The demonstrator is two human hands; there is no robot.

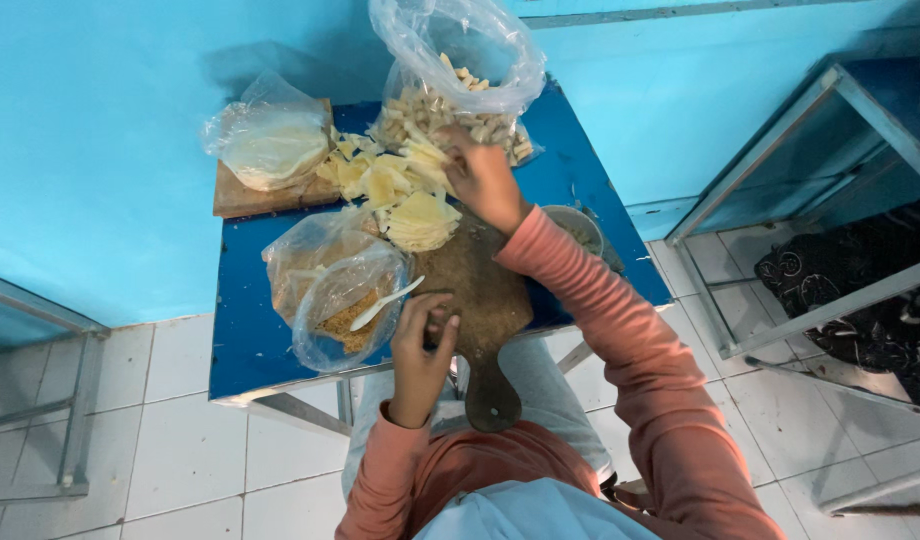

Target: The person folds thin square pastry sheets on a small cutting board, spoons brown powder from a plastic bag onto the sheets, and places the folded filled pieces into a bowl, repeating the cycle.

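Reaching right hand (483, 180), fingers curled on pale yellow dough strips (405, 170); left hand (423, 335) loosely curled, empty, on board (480, 290).

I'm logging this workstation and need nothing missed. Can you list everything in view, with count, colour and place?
Table: one, blue top, against the blue wall.
Paddle board: one, brown wood, table's near edge, handle towards the person.
Second board: one, brown, far left.
Bag of pale sheets: one, clear, on that board.
Cut pastry pieces: loose pile, pale yellow, table centre.
Bag of rolled sticks: one, clear, far edge.
Bag of brown filling: one, clear, left of the paddle board.
Spoon: one, white, in that bag.
Bowl: one, grey, right.
Metal frame: right.
Left hand: on the paddle board.
Right hand: at the pile.
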